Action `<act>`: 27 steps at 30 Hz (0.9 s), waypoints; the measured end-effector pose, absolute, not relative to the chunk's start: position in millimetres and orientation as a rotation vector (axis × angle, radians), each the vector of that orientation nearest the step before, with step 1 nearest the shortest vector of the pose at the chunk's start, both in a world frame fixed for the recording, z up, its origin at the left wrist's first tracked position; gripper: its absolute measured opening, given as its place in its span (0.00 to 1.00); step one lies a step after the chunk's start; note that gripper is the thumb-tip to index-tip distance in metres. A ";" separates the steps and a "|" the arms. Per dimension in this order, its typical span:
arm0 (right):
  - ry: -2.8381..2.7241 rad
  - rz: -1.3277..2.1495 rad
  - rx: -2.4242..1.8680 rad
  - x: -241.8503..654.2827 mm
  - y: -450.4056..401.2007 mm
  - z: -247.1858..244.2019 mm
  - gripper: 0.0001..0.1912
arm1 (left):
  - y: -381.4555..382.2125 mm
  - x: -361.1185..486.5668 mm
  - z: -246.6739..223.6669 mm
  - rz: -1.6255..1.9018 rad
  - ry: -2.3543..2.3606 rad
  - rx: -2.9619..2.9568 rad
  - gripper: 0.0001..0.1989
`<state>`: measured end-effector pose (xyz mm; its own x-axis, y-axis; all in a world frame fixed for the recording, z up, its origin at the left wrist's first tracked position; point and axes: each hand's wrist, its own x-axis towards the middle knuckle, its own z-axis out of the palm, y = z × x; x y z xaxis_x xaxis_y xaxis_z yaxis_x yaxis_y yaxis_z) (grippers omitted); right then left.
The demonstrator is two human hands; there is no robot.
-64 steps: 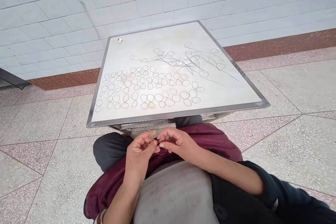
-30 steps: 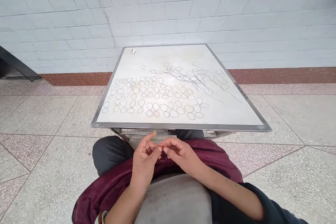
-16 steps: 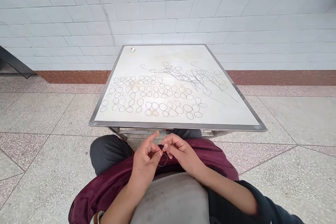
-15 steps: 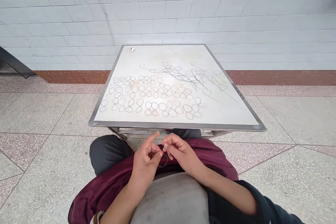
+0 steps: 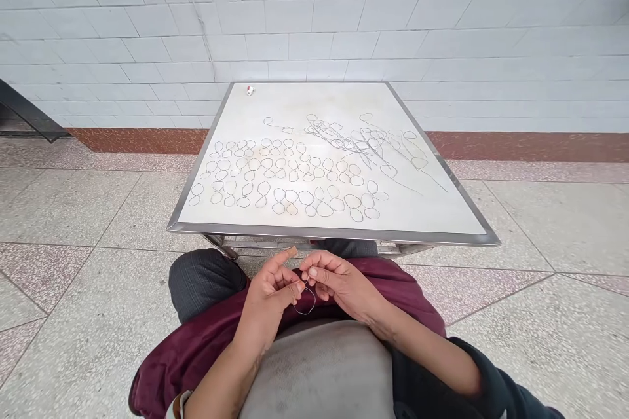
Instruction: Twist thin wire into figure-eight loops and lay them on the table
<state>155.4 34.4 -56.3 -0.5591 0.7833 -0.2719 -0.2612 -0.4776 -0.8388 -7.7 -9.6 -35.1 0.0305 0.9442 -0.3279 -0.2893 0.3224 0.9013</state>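
Observation:
A thin wire loop (image 5: 313,304) hangs below my fingertips, over my lap. My left hand (image 5: 270,294) pinches the wire between thumb and a finger; its index finger points forward, with tan tape round the tip. Close beside it, my right hand (image 5: 341,285) pinches the wire with thumb and index finger just above the loop. Where exactly the wire runs between the fingers is partly hidden. Beyond my hands, bent wire loops (image 5: 324,203) in pairs and clusters lie in rows on the white table (image 5: 417,216).
Farther back on the table lies a tangle of looped wires (image 5: 363,144) with long straight tails. A small red and white object (image 5: 250,90) rests near the far left corner. The table has a metal edge (image 5: 334,234). Behind it stands a white tiled wall (image 5: 314,19).
My hands have shifted slightly and the right one has drawn a little away from the left thumb. More of the wire loop shows below the fingers. The view has moved slightly.

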 end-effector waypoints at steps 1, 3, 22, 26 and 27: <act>-0.958 2.102 -0.874 155.2 33.7 -57.2 0.12 | -10.0 -7.6 -34.9 1.093 1.135 0.743 0.29; -0.854 2.144 -0.881 154.2 31.6 -57.5 0.11 | -10.6 -6.8 -33.7 1.076 1.130 0.758 0.29; -0.837 2.046 -0.912 150.0 25.1 -59.1 0.09 | -12.2 -3.6 -30.7 1.043 1.226 0.857 0.33; -1.186 1.902 -0.930 154.8 30.0 -56.5 0.09 | -13.7 -4.8 -30.8 1.007 1.227 0.874 0.35; -1.270 1.852 -0.942 155.2 30.1 -55.8 0.09 | -14.0 -4.2 -30.4 1.004 1.228 0.884 0.35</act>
<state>155.2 30.1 -55.8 -0.4971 0.8490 -0.1793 -0.1382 -0.2815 -0.9496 -4.2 -14.0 -30.4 0.0517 0.9454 -0.3219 -0.1274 0.3260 0.9368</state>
